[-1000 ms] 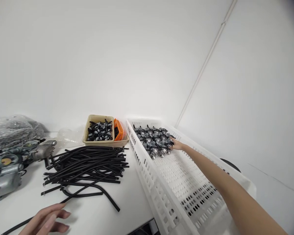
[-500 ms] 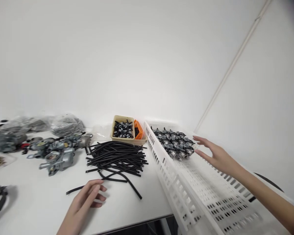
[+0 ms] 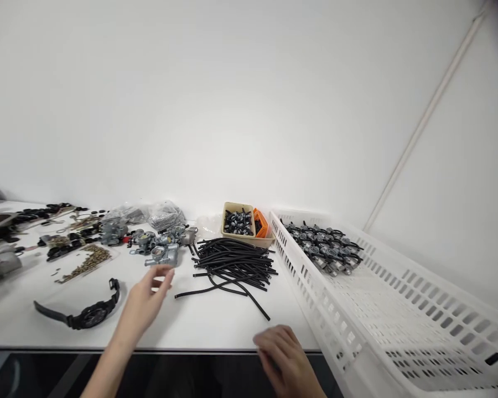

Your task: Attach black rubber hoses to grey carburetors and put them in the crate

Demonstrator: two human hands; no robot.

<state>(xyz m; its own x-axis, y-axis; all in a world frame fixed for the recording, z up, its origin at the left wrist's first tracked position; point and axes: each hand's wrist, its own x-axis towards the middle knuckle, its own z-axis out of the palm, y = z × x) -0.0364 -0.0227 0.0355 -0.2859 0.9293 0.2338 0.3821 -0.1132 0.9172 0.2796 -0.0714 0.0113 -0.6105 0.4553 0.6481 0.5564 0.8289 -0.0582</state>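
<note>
The right hand (image 3: 280, 356) has left the white slotted plastic crate (image 3: 402, 315), its fingers (image 3: 266, 342) loosely curled on nothing, while the left hand (image 3: 143, 298) spreads its fingers (image 3: 160, 273) near a silver carburetor (image 3: 165, 254).

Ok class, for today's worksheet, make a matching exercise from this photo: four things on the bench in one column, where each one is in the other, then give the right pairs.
Things:
1. Black rubber hoses
2. Black wristwatch
3. Black-and-silver fittings
4. Left hand

Places:
A. Far end of the white perforated plastic crate
B. Loose pile between the carburettors and the crate
C. Open, just in front of the carburettors
D. Lying at the front left of the white table

Pairs: 1-B, 2-D, 3-A, 4-C
</note>
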